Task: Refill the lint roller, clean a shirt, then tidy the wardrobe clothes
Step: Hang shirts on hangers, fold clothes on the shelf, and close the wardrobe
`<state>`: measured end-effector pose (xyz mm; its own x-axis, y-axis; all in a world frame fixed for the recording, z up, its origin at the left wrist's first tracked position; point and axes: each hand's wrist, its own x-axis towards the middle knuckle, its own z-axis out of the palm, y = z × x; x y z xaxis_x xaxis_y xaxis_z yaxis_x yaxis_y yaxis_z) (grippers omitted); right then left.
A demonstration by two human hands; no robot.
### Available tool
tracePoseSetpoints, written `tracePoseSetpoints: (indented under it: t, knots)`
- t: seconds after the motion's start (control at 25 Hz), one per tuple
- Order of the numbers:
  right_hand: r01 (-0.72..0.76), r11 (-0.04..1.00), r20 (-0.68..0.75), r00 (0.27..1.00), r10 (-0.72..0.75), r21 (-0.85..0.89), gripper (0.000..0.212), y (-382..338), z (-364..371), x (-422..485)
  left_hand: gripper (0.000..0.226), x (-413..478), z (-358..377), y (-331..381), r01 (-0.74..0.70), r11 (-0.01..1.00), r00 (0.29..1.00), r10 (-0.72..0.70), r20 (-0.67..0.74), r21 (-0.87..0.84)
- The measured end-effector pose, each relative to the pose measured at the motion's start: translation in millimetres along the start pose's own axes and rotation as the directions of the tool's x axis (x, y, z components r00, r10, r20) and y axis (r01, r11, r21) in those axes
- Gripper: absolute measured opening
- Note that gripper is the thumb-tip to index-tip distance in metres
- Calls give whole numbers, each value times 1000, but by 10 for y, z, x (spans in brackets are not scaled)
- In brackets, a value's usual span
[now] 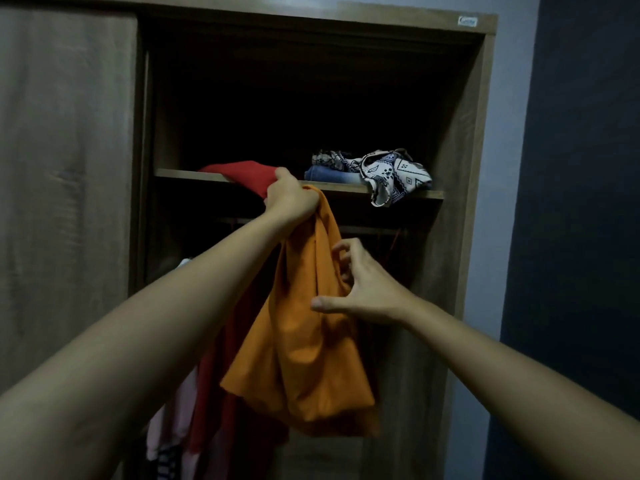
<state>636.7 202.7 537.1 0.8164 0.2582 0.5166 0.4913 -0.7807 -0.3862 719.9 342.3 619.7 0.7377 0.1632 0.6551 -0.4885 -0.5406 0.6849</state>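
Note:
An open wooden wardrobe fills the head view. My left hand (289, 197) is raised to the front edge of its shelf (194, 174) and grips two garments at once: a red one (242, 173) lying on the shelf and an orange one (304, 334) that hangs down from my fist. My right hand (358, 289) is lower, beside the hanging orange cloth, with thumb spread and fingers loosely curled against the fabric. It holds nothing that I can see.
On the shelf's right lie folded blue jeans (329, 174) and a white patterned cloth (391, 174) drooping over the edge. Red and pink clothes (194, 403) hang below. The sliding door (65, 188) covers the left half. A dark wall (585, 168) stands at right.

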Motion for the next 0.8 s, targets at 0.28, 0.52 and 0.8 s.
tracePoseSetpoints:
  t: [0.28,0.52,0.8]
  knots:
    - [-148,984,-137,977,162,103,15,-129,-10,196,53,160,-138,-179,72,997,996,-73,-45,-29]
    - [-218,831,-185,916,355,512,25,-391,-418,510,39,6,-240,-498,23,959,987,24,161,-282]
    - [-278,585,-138,813,566,762,14,-254,-398,649,58,-708,-451,-713,-162,649,895,414,166,-743]
